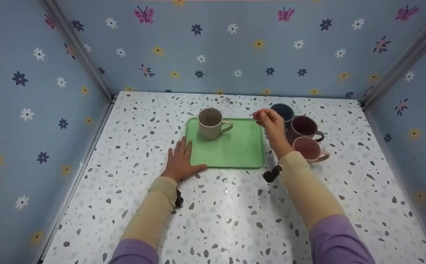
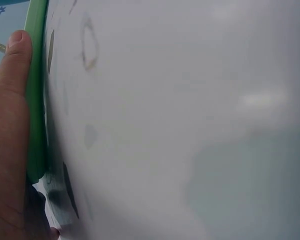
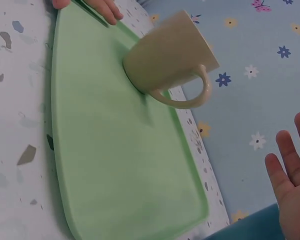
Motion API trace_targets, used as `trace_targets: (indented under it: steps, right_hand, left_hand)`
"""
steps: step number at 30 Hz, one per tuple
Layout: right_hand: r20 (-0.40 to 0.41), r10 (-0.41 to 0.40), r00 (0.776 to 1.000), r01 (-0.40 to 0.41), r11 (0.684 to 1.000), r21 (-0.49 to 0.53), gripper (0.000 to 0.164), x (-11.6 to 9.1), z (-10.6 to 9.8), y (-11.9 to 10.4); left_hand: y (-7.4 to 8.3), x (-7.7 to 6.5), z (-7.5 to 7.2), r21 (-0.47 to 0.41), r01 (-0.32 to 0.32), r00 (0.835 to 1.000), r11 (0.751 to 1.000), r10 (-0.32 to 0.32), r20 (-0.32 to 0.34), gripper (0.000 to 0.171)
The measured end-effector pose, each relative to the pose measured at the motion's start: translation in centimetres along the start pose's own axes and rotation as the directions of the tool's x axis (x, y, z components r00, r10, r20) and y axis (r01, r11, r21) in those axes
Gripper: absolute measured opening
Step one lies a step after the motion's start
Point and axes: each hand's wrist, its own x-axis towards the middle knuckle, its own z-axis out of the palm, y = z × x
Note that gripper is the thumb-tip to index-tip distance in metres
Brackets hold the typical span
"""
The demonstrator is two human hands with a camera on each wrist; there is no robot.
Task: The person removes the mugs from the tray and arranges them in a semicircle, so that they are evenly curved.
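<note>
A beige mug (image 1: pixel 210 126) stands upright on the left part of a green tray (image 1: pixel 240 146), its handle pointing right. At the tray's near left corner, my left hand (image 1: pixel 181 163) lies with fingers spread, the thumb touching the near rim. In the left wrist view that thumb (image 2: pixel 12 65) rests against the tray's edge (image 2: pixel 36 100). My right hand (image 1: pixel 272 126) hovers above the tray's right edge, holding nothing; its fingers (image 3: pixel 285 160) look loosely extended in the right wrist view. Just beyond it is a dark blue mug (image 1: pixel 283 110), partly hidden by the hand.
Right of the tray, a dark purple mug (image 1: pixel 304 126) and a pink mug (image 1: pixel 308 149) stand close together beside the blue one, handles to the right. The speckled white table (image 1: pixel 216 212) meets flower-patterned walls (image 1: pixel 231 47) at the back and sides.
</note>
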Motion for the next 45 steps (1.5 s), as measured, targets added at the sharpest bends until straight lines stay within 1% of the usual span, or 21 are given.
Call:
trace_targets:
  steps: [2, 7, 10, 15, 17, 20, 28, 34, 36, 41, 45]
  right_hand:
    - [0.013, 0.001, 1.000, -0.001, 1.000, 0.002, 0.019, 0.0, 0.9, 0.6]
    - [0.053, 0.038, 0.998, -0.038, 0.999, -0.006, 0.023, -0.2, 2.8, 2.0]
    - [0.093, 0.076, 0.993, -0.069, 0.995, -0.076, 0.030, -0.3, 3.6, 2.5]
    - [0.149, 0.130, 0.980, -0.098, 0.974, -0.205, 0.037, 0.0, 4.7, 3.7]
    - [0.161, 0.141, 0.977, -0.101, 0.967, -0.234, 0.040, 0.1, 5.1, 4.4]
    - [0.178, 0.171, 0.969, -0.120, 0.956, -0.267, 0.044, 0.1, 5.5, 4.9]
    - [0.169, 0.247, 0.954, -0.191, 0.938, -0.289, 0.046, 0.0, 6.9, 5.8]
    - [0.139, 0.291, 0.947, -0.234, 0.917, -0.324, 0.040, 0.0, 8.0, 6.5]
    - [0.136, 0.294, 0.946, -0.237, 0.913, -0.331, 0.038, 0.0, 8.3, 6.5]
    - [0.134, 0.269, 0.954, -0.222, 0.930, -0.292, 0.035, -0.2, 8.8, 6.3]
    - [0.087, 0.277, 0.957, -0.240, 0.925, -0.296, 0.031, -0.3, 9.1, 6.1]
  left_hand:
    - [-0.1, 0.0, 0.0, 0.006, 0.001, 1.000, 1.000, -0.001, -0.001, 0.124]
    - [-0.1, 0.0, -0.2, 0.006, 0.003, 1.000, 1.000, -0.003, 0.005, 0.124]
    - [0.0, -0.1, -0.3, 0.008, 0.005, 1.000, 1.000, -0.006, 0.011, 0.124]
    - [-0.1, -0.1, -0.2, 0.023, 0.007, 1.000, 1.000, -0.008, 0.024, 0.124]
    - [-0.1, -0.1, -0.2, 0.022, 0.003, 1.000, 1.000, -0.003, 0.019, 0.125]
    - [-0.1, -0.1, -0.2, 0.021, 0.002, 1.000, 1.000, -0.002, 0.012, 0.125]
    - [0.2, -0.1, -0.3, 0.029, 0.005, 1.000, 1.000, -0.005, 0.011, 0.123]
    - [0.4, -0.3, -0.6, 0.024, 0.012, 1.000, 1.000, -0.012, 0.018, 0.124]
    - [0.3, -0.3, -0.7, 0.028, 0.014, 1.000, 1.000, -0.014, 0.021, 0.124]
    - [0.3, -0.2, -0.6, 0.039, 0.006, 1.000, 0.999, -0.007, 0.013, 0.123]
    - [0.3, -0.2, -0.6, 0.033, 0.005, 1.000, 0.999, -0.006, 0.017, 0.123]
